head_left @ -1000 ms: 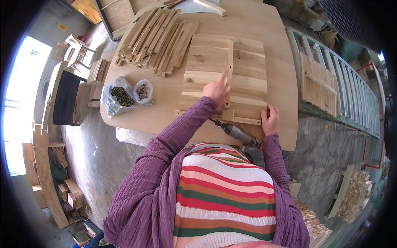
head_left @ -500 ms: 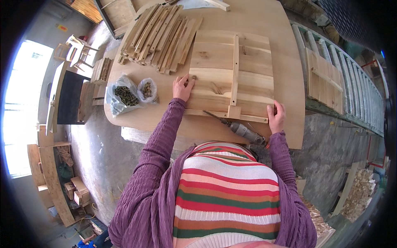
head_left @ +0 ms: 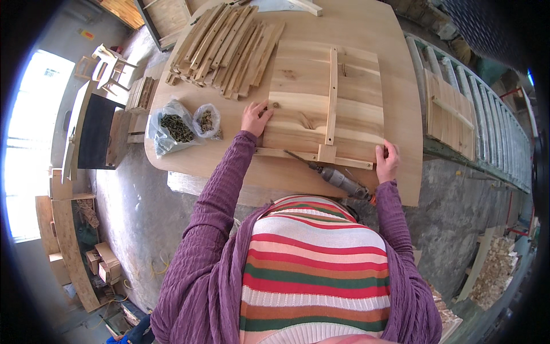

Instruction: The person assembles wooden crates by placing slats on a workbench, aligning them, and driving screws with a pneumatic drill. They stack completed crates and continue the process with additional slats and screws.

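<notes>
A square panel of light wooden boards (head_left: 358, 86) lies on the table in front of me, with a narrow batten (head_left: 332, 86) running up its face. My left hand (head_left: 256, 118) grips the panel's left edge with its fingers bent. At the near right corner, my right hand (head_left: 387, 161) holds the edge between thumb and curled fingers. A thin wooden strip with holes (head_left: 352, 163) lies along the panel's near side, and a small wood block (head_left: 326, 153) sits between strip and batten. Closer to me rests a grey power drill (head_left: 341, 181), its long bit pointing left.
Several wooden strips (head_left: 220, 49) are piled at the far left of the table (head_left: 395, 103). Two clear plastic bags of small hardware, a larger one (head_left: 166, 146) and a smaller one (head_left: 207, 121), stand left of my hand. A rack (head_left: 487, 97) carrying another panel (head_left: 447, 123) is at right.
The panel has slid slightly to the right, with both hands keeping hold of it. The batten has shifted right relative to the small block. The whole view has moved a little.
</notes>
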Motion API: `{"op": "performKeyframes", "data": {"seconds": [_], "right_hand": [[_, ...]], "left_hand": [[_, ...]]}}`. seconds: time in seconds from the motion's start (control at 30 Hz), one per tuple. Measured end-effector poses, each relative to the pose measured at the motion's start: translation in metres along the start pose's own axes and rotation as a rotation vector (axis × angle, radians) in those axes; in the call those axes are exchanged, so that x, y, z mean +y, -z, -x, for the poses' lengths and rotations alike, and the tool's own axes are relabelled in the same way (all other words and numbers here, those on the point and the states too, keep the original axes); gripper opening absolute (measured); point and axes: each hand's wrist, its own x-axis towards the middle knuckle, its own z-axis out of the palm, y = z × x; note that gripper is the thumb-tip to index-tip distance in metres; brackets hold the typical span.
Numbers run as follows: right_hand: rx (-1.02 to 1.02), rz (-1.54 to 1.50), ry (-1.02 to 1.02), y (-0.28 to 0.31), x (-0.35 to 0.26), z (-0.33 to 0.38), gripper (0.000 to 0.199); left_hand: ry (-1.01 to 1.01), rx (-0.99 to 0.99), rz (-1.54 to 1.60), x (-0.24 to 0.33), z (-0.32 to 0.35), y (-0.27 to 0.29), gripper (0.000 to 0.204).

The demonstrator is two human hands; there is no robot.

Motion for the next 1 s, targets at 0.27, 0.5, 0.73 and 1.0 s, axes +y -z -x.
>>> {"op": "performKeyframes", "data": {"seconds": [0.27, 0.5, 0.73, 1.0], "right_hand": [[0.052, 0.043, 0.011, -0.004, 0.004, 0.001, 0.025], [0.044, 0.04, -0.032, 0.001, -0.001, 0.003, 0.027], [0.037, 0.074, -0.009, 0.0, -0.009, -0.001, 0.028], [0.044, 0.029, 0.008, 0.0, -0.002, -0.001, 0.028]], "left_hand": [[0.136, 0.036, 0.05, 0.011, -0.014, 0.004, 0.035], [0.193, -0.377, 0.004, 0.13, -0.036, -0.024, 0.063], [0.091, -0.441, -0.213, 0.162, -0.039, -0.075, 0.079], [0.086, -0.367, -0.206, 0.162, -0.035, -0.078, 0.072]]}}
